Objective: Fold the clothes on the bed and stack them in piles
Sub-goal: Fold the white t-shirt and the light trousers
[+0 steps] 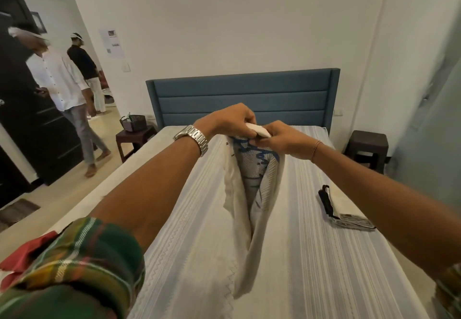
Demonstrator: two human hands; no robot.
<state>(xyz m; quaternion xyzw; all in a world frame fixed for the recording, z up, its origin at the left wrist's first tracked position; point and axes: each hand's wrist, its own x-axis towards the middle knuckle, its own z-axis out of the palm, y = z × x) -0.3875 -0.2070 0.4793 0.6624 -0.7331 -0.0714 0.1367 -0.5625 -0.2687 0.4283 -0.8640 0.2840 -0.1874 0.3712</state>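
Both hands hold up a white garment [252,194] with a blue print, which hangs down over the striped bed [311,256]. My left hand [230,119], with a steel watch on its wrist, pinches the garment's top edge. My right hand [282,138] pinches the same edge right beside it, the two hands touching. A small pile of folded clothes [341,209], dark and light pieces, lies on the bed to the right. A red cloth [27,254] shows at the lower left edge, partly hidden by my plaid sleeve.
A blue headboard [244,99] stands at the far end of the bed. A dark stool [134,139] with a basket [133,121] is on the left, another stool [366,146] on the right. Two people [67,89] stand by the open doorway at left.
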